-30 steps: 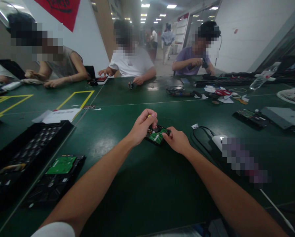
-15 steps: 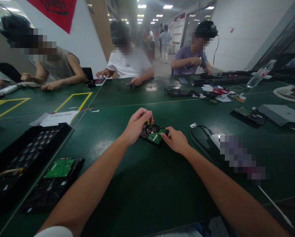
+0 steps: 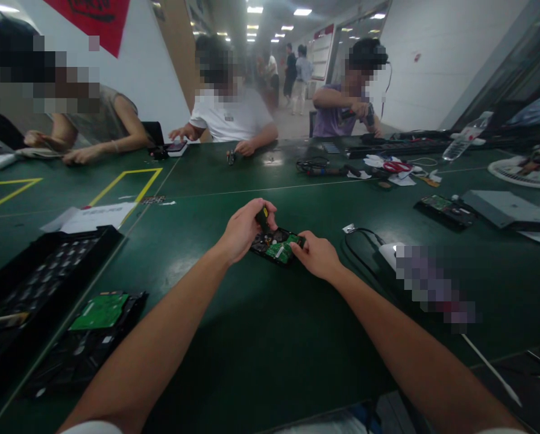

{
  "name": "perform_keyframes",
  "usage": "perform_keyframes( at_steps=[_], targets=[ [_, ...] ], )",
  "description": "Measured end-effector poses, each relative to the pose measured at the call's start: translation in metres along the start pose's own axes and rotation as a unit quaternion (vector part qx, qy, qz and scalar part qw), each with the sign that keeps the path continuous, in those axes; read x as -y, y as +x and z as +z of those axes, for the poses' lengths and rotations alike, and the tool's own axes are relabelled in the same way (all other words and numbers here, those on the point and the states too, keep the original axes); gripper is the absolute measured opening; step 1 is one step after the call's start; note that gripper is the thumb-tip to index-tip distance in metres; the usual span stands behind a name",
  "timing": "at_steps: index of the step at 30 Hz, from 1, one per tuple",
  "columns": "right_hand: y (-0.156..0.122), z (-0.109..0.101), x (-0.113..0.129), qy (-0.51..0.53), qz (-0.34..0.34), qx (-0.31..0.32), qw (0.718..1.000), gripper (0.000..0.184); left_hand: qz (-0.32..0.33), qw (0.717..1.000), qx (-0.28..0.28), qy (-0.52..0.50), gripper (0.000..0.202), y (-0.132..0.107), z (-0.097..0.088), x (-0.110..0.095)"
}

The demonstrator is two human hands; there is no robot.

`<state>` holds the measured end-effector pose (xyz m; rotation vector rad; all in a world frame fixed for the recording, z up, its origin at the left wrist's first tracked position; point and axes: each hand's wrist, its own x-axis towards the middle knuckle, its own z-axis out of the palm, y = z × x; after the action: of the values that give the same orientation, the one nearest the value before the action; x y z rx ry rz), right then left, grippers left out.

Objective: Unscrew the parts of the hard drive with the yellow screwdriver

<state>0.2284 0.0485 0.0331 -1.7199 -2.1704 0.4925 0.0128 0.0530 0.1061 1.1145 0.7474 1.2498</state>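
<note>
A black hard drive [image 3: 276, 246] with a green circuit board on top lies on the green table [image 3: 270, 337] straight ahead. My left hand [image 3: 243, 229] is closed round a small black-and-yellow screwdriver [image 3: 263, 218], held upright with its tip on the drive's far left part. My right hand [image 3: 315, 256] grips the drive's right end, fingers curled on its edge.
A second hard drive [image 3: 96, 319] and a black slotted tray [image 3: 35, 289] lie at the left. A white charger with black cable [image 3: 369, 241] sits to the right, another drive [image 3: 442, 208] and a grey box [image 3: 505, 208] beyond. Three people work along the far side.
My view has drifted slightly, so everything sits a little lower-left. My left hand has turned a bit on the screwdriver, showing more of its black handle. The drive and right hand keep their places.
</note>
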Motion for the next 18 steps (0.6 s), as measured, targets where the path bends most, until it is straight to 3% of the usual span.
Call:
perform_keyframes(
  at_steps=[4,9,18],
  targets=[
    [0.000,0.000,0.001,0.004,-0.002,-0.001,1.000,0.042,0.004,0.999,0.020,-0.025,0.035,-0.001,0.006,0.007],
    [0.000,0.001,0.001,-0.008,0.003,-0.006,1.000,0.041,0.041,0.998,0.036,0.042,0.027,-0.005,0.009,0.012],
    [-0.002,0.000,0.000,0.008,0.000,0.001,1.000,0.042,0.019,0.999,0.046,0.016,0.027,-0.005,0.005,0.005]
  ],
)
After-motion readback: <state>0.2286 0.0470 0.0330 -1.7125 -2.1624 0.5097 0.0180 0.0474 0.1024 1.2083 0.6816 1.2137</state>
